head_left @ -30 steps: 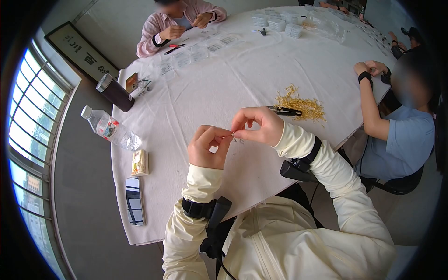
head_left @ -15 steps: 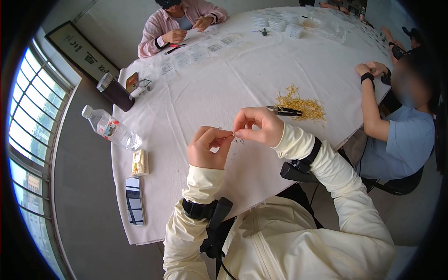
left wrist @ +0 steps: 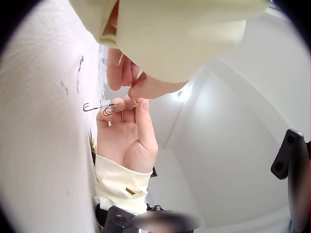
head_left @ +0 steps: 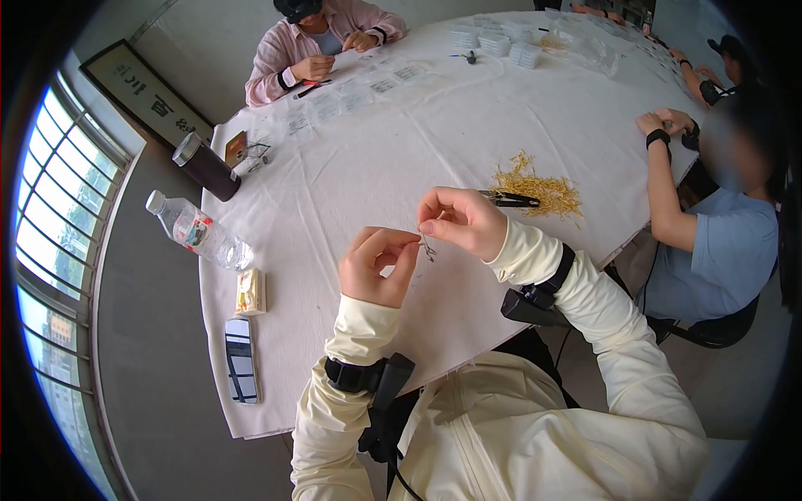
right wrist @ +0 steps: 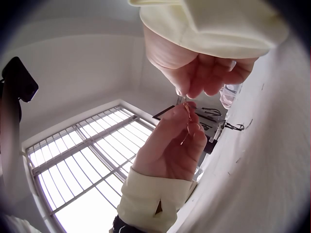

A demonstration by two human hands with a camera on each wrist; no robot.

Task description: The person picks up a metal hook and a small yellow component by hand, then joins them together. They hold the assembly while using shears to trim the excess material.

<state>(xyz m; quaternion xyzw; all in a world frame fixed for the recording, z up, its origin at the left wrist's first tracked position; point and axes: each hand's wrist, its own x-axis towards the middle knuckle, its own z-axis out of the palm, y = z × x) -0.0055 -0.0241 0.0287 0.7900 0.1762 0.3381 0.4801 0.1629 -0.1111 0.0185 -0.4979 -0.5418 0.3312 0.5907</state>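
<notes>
In the head view, the left hand pinches a thin gold-coloured piece between thumb and forefinger; the right wrist view shows this piece at its fingertips. Close beside it, the right hand has thumb and forefinger together on a fine strand. Small dark hooks hang between and just below the two hands. Seen from the left wrist, the hooks stretch across the fingers of the right hand. How the strand and gold piece join is too small to tell.
Gold-coloured strips lie in a pile beyond the right hand, with a black tool at their edge. On the left are a bottle, a dark flask, a tissue pack and a phone. Other people sit around the table.
The right fingertips have drawn slightly up and away from the left ones, and the hooks hang more plainly in sight. The left hand has barely moved.
</notes>
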